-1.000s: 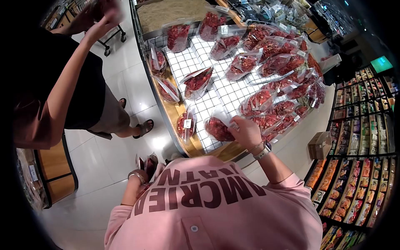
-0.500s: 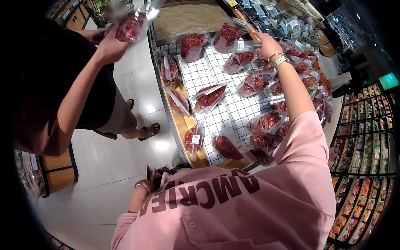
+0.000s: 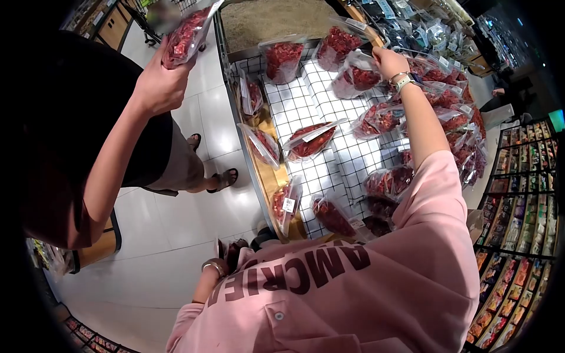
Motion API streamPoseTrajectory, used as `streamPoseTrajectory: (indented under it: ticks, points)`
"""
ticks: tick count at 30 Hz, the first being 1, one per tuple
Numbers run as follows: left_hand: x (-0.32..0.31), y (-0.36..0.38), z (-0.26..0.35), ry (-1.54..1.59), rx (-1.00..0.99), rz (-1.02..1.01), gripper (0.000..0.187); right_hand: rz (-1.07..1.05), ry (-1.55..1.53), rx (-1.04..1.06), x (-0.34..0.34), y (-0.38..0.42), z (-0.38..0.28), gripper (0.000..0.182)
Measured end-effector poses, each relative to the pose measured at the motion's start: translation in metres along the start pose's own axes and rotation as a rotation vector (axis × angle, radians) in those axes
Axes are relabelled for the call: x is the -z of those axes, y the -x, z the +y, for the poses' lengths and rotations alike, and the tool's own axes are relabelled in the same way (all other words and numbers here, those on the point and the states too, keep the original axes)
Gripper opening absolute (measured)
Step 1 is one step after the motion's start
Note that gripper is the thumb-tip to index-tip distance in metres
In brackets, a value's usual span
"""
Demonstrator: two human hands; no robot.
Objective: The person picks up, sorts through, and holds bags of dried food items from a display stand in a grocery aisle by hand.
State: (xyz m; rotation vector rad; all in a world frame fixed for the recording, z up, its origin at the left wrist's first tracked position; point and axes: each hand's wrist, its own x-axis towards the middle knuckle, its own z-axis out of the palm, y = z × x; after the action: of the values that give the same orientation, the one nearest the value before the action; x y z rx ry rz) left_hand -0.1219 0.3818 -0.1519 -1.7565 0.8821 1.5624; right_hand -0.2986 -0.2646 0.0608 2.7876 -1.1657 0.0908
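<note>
My right hand (image 3: 389, 63) reaches over the display, its fingers closed at the upper edge of a clear zip bag (image 3: 356, 77) of what look like dried red chilies. That bag tilts up from the white grid surface (image 3: 335, 159). More bags of the same kind lie around it, such as one bag (image 3: 336, 46) behind and another bag (image 3: 376, 119) in front. Low at my left side, my left hand (image 3: 228, 257) is bent in shadow around something dark. What it holds is too dim to make out.
At left, a person in dark clothes holds up a similar bag (image 3: 187, 36) in one hand (image 3: 162, 85). A brown bin (image 3: 273, 26) adjoins the grid at the back. Piled bags (image 3: 447, 112) lie at right, beyond them stocked shelves (image 3: 518, 217). Pale floor tiles (image 3: 176, 217) run along the display.
The bag by my right hand has been raised and turned more upright. The other person's bag has turned, and only one of that person's hands now shows on it. The view has shifted slightly.
</note>
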Motion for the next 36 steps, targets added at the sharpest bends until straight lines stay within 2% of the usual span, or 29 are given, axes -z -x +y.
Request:
streamPoseTrajectory:
  ticks: [4, 7, 11, 12, 15, 16, 19, 21, 22, 23, 25, 26, 27, 29, 32, 36]
  points:
    - [0.002, -0.008, 0.0, 0.021, 0.001, 0.013, 0.036, 0.009, -0.035, -0.05, -0.011, -0.009, 0.008, 0.004]
    - [0.002, -0.013, -0.001, 0.029, -0.004, 0.023, 0.036, 0.088, -0.127, -0.213, -0.022, -0.011, 0.018, 0.005]
    - [0.01, -0.011, -0.001, 0.036, -0.001, 0.027, 0.036, 0.107, -0.215, -0.401, -0.021, -0.008, 0.03, 0.01]
    - [0.013, -0.006, 0.0, 0.05, -0.001, 0.028, 0.036, 0.052, -0.185, -0.422, -0.021, -0.01, 0.037, 0.016]
    - [0.018, -0.003, 0.002, 0.059, -0.004, 0.023, 0.036, 0.033, -0.187, -0.43, -0.015, -0.019, 0.038, 0.02]
    - [0.018, -0.004, 0.003, 0.055, -0.005, 0.017, 0.036, 0.064, -0.136, -0.461, 0.007, -0.016, 0.016, 0.023]
    - [0.022, -0.006, 0.004, 0.04, -0.001, 0.0, 0.036, 0.281, -0.147, -0.297, 0.01, -0.039, -0.002, 0.029]
    - [0.03, 0.0, 0.008, 0.044, 0.002, -0.008, 0.037, 0.315, -0.106, -0.145, 0.003, -0.059, -0.009, 0.041]
    - [0.034, 0.002, 0.01, 0.046, 0.006, -0.01, 0.037, 0.305, -0.089, -0.105, -0.002, -0.072, -0.009, 0.056]
    - [0.037, 0.004, 0.01, 0.059, 0.014, -0.016, 0.037, 0.247, -0.056, -0.124, -0.005, -0.079, -0.008, 0.069]
    - [0.039, 0.005, 0.01, 0.062, 0.022, -0.025, 0.037, 0.054, 0.075, -0.247, 0.003, -0.083, -0.021, 0.075]
    - [0.037, 0.005, 0.009, 0.062, 0.029, -0.032, 0.037, 0.007, 0.104, -0.244, -0.004, -0.09, -0.017, 0.076]
    - [0.035, 0.005, 0.008, 0.065, 0.033, -0.041, 0.037, 0.067, 0.141, -0.182, -0.009, -0.092, -0.015, 0.059]
    - [0.032, 0.007, 0.009, 0.067, 0.038, -0.059, 0.037, -0.072, 0.087, -0.144, -0.014, -0.099, -0.011, 0.034]
    - [0.025, 0.007, 0.011, 0.066, 0.042, -0.083, 0.037, 0.017, -0.052, -0.26, -0.019, -0.099, -0.013, 0.022]
    - [0.016, 0.006, 0.01, 0.08, 0.046, -0.095, 0.037, 0.061, -0.024, -0.323, -0.031, -0.104, 0.0, 0.025]
